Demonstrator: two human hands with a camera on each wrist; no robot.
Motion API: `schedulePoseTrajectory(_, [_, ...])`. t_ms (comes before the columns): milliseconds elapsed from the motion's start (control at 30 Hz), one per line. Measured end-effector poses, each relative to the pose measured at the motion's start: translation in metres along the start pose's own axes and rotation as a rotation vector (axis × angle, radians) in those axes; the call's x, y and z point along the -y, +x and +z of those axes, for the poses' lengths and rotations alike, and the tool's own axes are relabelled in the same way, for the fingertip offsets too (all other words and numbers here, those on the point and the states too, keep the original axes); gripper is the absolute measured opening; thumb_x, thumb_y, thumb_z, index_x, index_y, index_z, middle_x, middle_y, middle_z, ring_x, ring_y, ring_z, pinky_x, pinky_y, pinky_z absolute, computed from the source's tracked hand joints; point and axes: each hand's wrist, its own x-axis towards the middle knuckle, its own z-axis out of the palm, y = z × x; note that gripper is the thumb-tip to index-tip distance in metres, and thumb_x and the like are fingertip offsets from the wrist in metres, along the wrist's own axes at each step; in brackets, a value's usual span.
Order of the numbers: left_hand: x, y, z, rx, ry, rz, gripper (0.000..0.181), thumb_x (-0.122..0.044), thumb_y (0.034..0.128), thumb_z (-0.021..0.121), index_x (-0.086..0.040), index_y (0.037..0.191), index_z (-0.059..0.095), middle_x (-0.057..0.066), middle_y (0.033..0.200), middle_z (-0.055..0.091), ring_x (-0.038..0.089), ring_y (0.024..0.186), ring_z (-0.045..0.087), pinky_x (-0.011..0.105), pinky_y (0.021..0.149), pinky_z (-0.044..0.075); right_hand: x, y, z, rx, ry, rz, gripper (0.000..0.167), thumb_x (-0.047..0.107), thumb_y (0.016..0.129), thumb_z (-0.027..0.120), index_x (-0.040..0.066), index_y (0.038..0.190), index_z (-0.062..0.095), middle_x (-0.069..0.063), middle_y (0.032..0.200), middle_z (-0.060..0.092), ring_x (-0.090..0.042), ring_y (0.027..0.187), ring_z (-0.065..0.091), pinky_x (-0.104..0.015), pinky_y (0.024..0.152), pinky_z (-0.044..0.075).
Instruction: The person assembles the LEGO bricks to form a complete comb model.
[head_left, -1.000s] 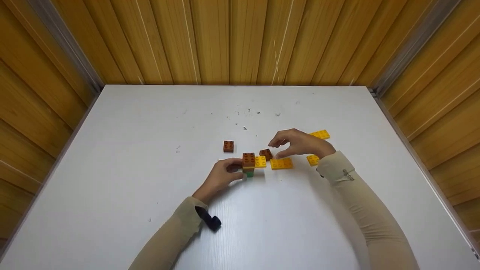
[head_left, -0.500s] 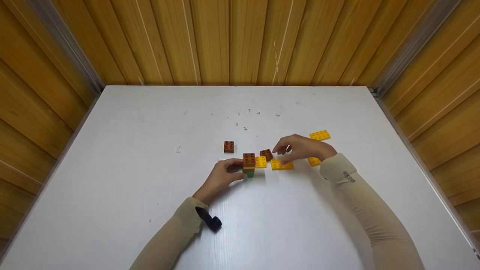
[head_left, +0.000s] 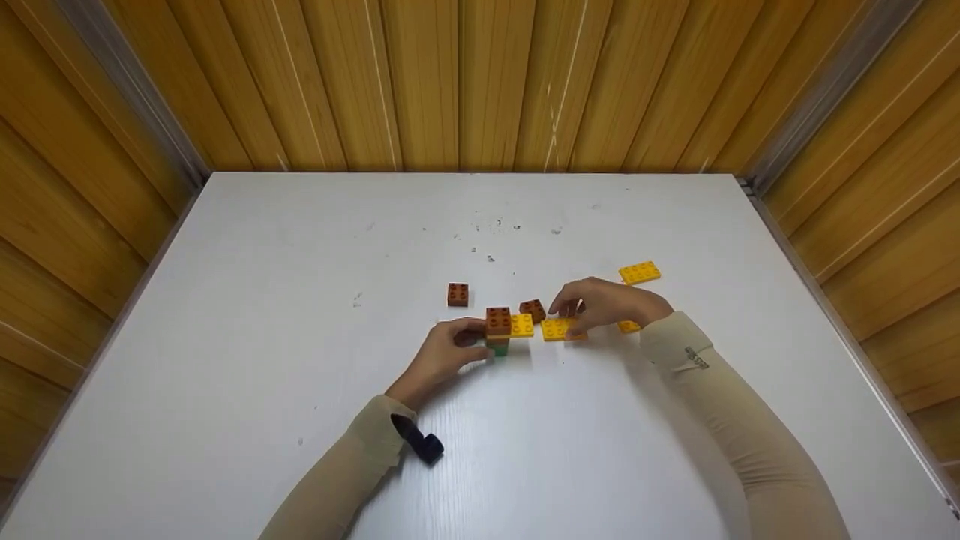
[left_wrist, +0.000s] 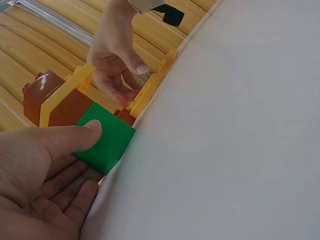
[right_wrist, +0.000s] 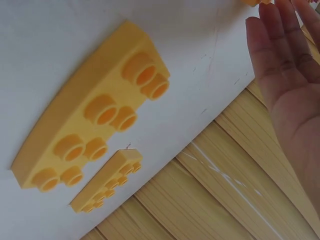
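My left hand [head_left: 441, 351] grips a small stack of toy building bricks at the table's middle. In the left wrist view its thumb presses the green brick [left_wrist: 111, 137] at the bottom. Above that come a brown brick [left_wrist: 71, 111], a yellow plate [left_wrist: 64, 92] jutting to one side, and another brown brick [head_left: 498, 319] on top. My right hand [head_left: 606, 301] hovers over a flat yellow plate [head_left: 555, 328], thumb and fingers loosely bent and apart, covering its right end. Just behind that plate lies a loose brown brick [head_left: 532, 309].
Another brown brick [head_left: 457, 294] lies behind the stack. Farther right is a yellow plate [head_left: 640, 271]. A nearer yellow plate [right_wrist: 90, 107] is mostly hidden by the right wrist in the head view. Wood-patterned panels [head_left: 480, 82] border the white table [head_left: 300, 300].
My right hand has lowered toward the near side and shifted slightly right, its thumb now over the right part of the yellow plate. My left hand and the stack have stayed in place.
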Motion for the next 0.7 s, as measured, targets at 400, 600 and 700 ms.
schedulePoseTrajectory(400, [-0.0021, -0.0018, 0.0004, 0.001, -0.019, 0.004, 0.047, -0.009, 0.0821, 0.073, -0.008, 0.127, 0.061, 0.009, 0.125, 0.064, 0.021, 0.116, 0.061, 0.033, 0.100, 0.049, -0.0041, 0.0011, 0.0055, 0.015, -0.017, 0.015, 0.040, 0.019, 0.080, 0.078, 0.017, 0.117, 0.066, -0.001, 0.114, 0.063, -0.018, 0.100, 0.054, -0.038, 0.093, 0.048])
schedulePoseTrajectory(600, [-0.0024, -0.0029, 0.0004, 0.002, -0.031, -0.011, 0.047, -0.010, 0.0820, 0.074, -0.009, 0.128, 0.061, 0.009, 0.126, 0.063, 0.021, 0.117, 0.060, 0.034, 0.102, 0.048, -0.0035, 0.0020, 0.0094, 0.018, -0.053, 0.038, 0.041, 0.020, 0.080, 0.078, 0.019, 0.119, 0.065, -0.001, 0.123, 0.060, -0.020, 0.110, 0.052, -0.042, 0.101, 0.044])
schedulePoseTrajectory(700, [-0.0023, -0.0028, 0.0000, -0.001, -0.029, -0.017, 0.048, -0.010, 0.0818, 0.074, -0.008, 0.128, 0.061, 0.010, 0.126, 0.063, 0.022, 0.117, 0.060, 0.035, 0.102, 0.048, -0.0025, 0.0018, 0.0100, 0.014, -0.061, 0.035, 0.040, 0.019, 0.081, 0.078, 0.021, 0.119, 0.065, -0.001, 0.125, 0.059, -0.021, 0.111, 0.051, -0.044, 0.102, 0.043])
